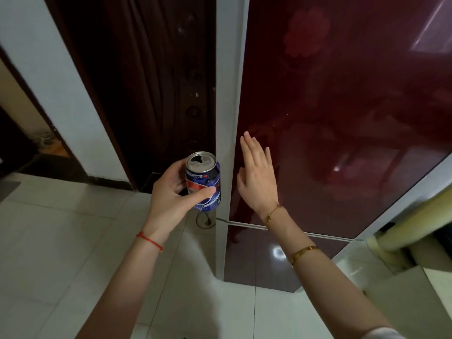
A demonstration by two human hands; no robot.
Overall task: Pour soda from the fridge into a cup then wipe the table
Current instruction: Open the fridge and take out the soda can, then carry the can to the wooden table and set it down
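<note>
I hold the soda can (204,181) upright in my left hand (171,194), with the fingers and the thumb curled around its body, and the opening on its top is already broken, so I must keep it level. My right hand (256,177) is flat, its fingers straight and a little apart, and it is at the dark red fridge door (342,106) near the white edge strip; I cannot tell for sure if the palm touches the glass or is only just beside it. The door looks closed, so I judge that the step of taking the soda from the fridge is almost finished and the carrying to the cup comes next. No cup and no surface are visible here, so the next move asks me to turn away from the fridge and find them. The can is very near the white corner of the fridge, and I should draw it back toward me before turning, or it may knock there and spill. To the left there is the open tiled floor (61,241), which gives good room; to the right a pale cabinet (415,228) stands close, so I would turn left.
</note>
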